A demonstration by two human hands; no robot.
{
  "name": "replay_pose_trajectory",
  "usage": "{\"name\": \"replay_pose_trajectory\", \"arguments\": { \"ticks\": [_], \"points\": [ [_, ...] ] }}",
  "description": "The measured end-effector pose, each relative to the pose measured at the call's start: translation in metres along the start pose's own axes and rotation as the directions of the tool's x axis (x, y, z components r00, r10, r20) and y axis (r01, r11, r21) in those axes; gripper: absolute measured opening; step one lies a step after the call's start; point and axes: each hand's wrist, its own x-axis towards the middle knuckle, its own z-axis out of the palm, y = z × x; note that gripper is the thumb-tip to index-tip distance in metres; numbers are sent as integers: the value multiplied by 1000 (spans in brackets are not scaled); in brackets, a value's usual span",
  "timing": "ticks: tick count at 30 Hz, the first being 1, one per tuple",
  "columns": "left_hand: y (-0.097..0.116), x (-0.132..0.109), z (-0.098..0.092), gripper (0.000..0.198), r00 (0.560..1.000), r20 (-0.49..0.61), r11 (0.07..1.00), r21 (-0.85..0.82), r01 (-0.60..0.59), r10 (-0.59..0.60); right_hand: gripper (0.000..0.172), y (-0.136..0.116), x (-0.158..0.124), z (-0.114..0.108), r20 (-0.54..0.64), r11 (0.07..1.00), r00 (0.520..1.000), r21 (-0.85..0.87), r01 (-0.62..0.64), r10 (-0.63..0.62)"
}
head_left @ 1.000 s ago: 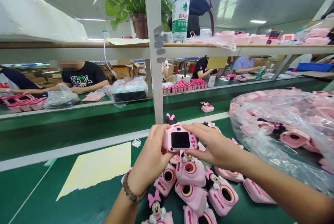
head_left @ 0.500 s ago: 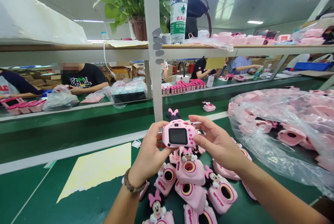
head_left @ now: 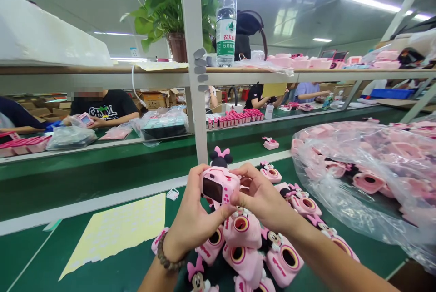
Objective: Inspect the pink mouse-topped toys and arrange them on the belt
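Observation:
Both my left hand (head_left: 194, 212) and my right hand (head_left: 260, 196) grip a pink Minnie Mouse toy camera (head_left: 220, 185) above the belt. Its dark rear screen faces left, and its black-and-pink bow ears stick up. My left wrist wears a brown bead bracelet (head_left: 166, 251). Directly below my hands lies a loose pile of similar pink toy cameras (head_left: 242, 233), with round lenses facing up. My fingers hide part of the held camera's body. A large clear plastic bag full of pink cameras (head_left: 357, 174) sits to the right of my right hand.
A yellow sheet of small stickers (head_left: 116, 235) lies left on the green belt (head_left: 102, 183). A shelf (head_left: 102, 71) above carries a water bottle (head_left: 226, 22) and a potted plant (head_left: 163, 10). Co-workers sit across a second belt with rows of pink items (head_left: 235, 117).
The held camera has turned so its screen faces left instead of toward me. My hands have shifted their hold on it, and the whole view has tilted slightly.

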Motion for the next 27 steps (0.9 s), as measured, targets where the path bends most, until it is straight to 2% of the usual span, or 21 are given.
{"name": "replay_pose_trajectory", "arguments": {
  "ticks": [6,11,14,16,19,22,27],
  "points": [
    [0,1,5,65,993,-115,998,65,16,-9,27,3,1,1,-36,997,997,3,71,-71],
    [-1,1,8,61,984,-155,967,253,-44,86,25,10,2,-1,-54,997,996,30,66,-65],
    [-1,1,9,60,974,-184,936,346,-57,128,29,10,4,-4,-46,998,999,58,23,-21],
    [-2,1,8,62,976,-187,940,340,-42,111,35,6,5,-8,-12,995,999,91,-30,31],
    [-3,1,5,67,990,-142,972,235,15,19,49,-1,6,-13,31,990,995,106,-95,92],
    [-3,0,2,69,994,-103,984,172,55,-37,60,-7,7,-14,2,993,993,30,-114,114],
    [1,-1,0,65,997,-73,978,206,37,-23,55,-5,9,-10,-95,987,990,-115,-112,101]
  ]
}}
